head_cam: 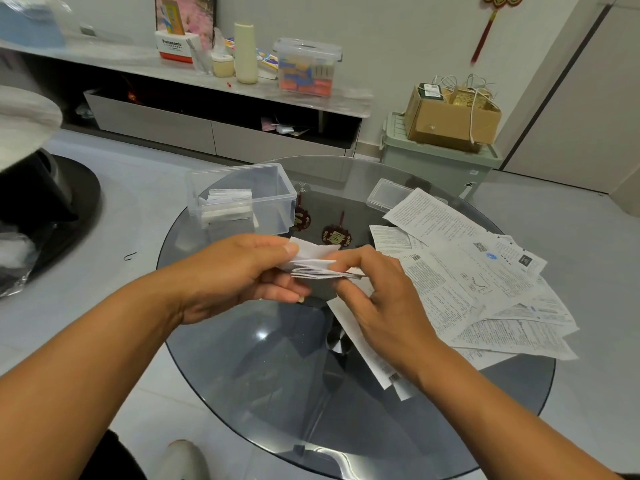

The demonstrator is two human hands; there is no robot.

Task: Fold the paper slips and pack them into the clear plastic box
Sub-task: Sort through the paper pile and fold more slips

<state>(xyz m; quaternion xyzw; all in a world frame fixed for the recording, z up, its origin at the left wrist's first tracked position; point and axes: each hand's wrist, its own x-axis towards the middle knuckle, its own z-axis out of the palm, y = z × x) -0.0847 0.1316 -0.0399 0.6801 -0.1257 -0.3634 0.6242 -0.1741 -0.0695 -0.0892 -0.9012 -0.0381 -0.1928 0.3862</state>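
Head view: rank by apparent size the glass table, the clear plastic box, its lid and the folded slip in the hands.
1. glass table
2. clear plastic box
3. lid and folded slip: they look alike, and the slip is nearer and partly covered, so unranked.

- A white folded slip [313, 263] sits between two bare hands.
- The clear plastic box [277, 188] on the far left of the table shows white folded slips [227, 207] through its see-through walls.
- The round glass table [277, 358] is smoky dark grey and glossy.
- Loose paper sheets [485, 289] on the right are white, covered with fine black print, barcodes and one small blue mark.
- Two dark red ornaments [336, 235] with gold markings show through the glass.
- The floor [104, 237] is pale grey.
- A far cardboard box [450, 119] is brown, on a pale green bin [433, 161].
- A far container [306, 67] is clear with orange and blue contents.
- A red tassel [483, 32] hangs against the off-white wall.
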